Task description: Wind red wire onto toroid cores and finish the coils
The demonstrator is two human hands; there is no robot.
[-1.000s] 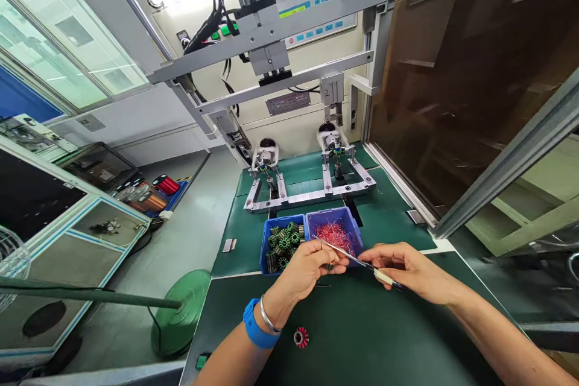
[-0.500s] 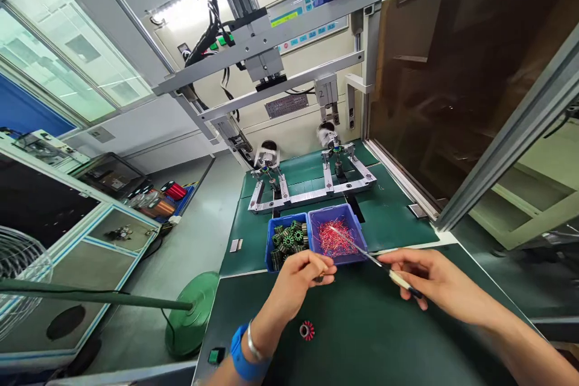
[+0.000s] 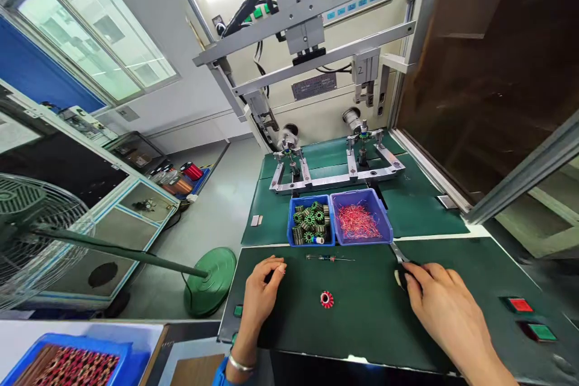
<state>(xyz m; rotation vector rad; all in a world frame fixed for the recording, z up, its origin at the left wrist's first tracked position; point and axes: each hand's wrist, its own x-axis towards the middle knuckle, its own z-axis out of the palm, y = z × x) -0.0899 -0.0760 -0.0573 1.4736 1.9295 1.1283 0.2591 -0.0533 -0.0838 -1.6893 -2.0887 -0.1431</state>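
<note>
My left hand (image 3: 263, 286) rests over the left part of the green worktop, its fingers curled and thumb against the index finger. Whether anything is inside is hidden. My right hand (image 3: 446, 301) grips a metal tool with a black-and-cream handle (image 3: 400, 276); its blade end is by the front right corner of the wire bin, and its kind is unclear. Between the hands lies a small red ring-shaped slotted core (image 3: 326, 299). Beyond it is a thin tool with a pointed shaft (image 3: 330, 258), lying crosswise. Several green-ended cores (image 3: 312, 220) fill a blue bin (image 3: 289, 230).
Red wire pieces (image 3: 357, 221) lie in a violet-blue bin (image 3: 388, 232). Behind stands a two-station metal fixture (image 3: 332, 180) beneath the machine's crossbars (image 3: 325, 63). Red (image 3: 520, 305) and green (image 3: 541, 332) buttons sit at right. A tray of red-black parts (image 3: 76, 368) is at lower left.
My left hand has drawn back leftward from the bins. The right-hand tool has come out from over the wire pieces. The thin tool now shows on the worktop, and the view has shifted.
</note>
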